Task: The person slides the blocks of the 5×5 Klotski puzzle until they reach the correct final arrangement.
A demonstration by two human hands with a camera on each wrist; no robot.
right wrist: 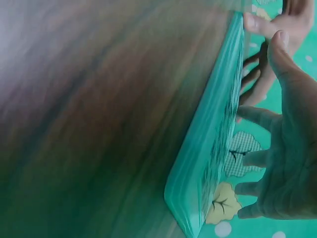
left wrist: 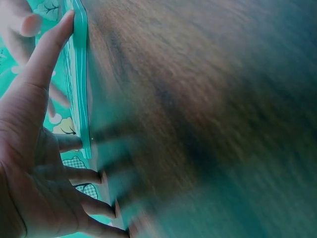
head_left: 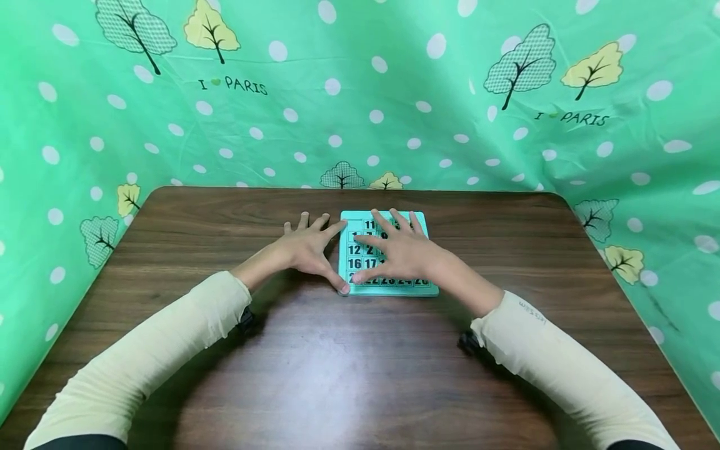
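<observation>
Your left hand (head_left: 309, 250) is spread wide, with the fingers and thumb well apart. It sits at the left side of a flat, square, blue-green board with black numbers in a grid (head_left: 365, 256). Your left thumb touches the board's near left corner. Your left pointing finger reaches its left edge higher up, and the other left fingers point away over the table.

Your right hand (head_left: 407, 253) is spread wide too. It is over the middle and right part of the board, so it hides many of the numbers. You can read 11, 12, 16 and 17 on the part that shows. I cannot tell if your right fingertips touch the board or are just above it. Neither hand pinches anything.

The board lies flat on a dark brown table with wood lines (head_left: 315, 375), near the middle of its far half. Long cream sleeves (head_left: 169, 337) cover both your arms, and a small black thing (head_left: 246, 319) peeks out under each wrist. Behind the table hangs a bright green cloth with white dots and trees (head_left: 360, 75). The words "I PARIS" are on it.
</observation>
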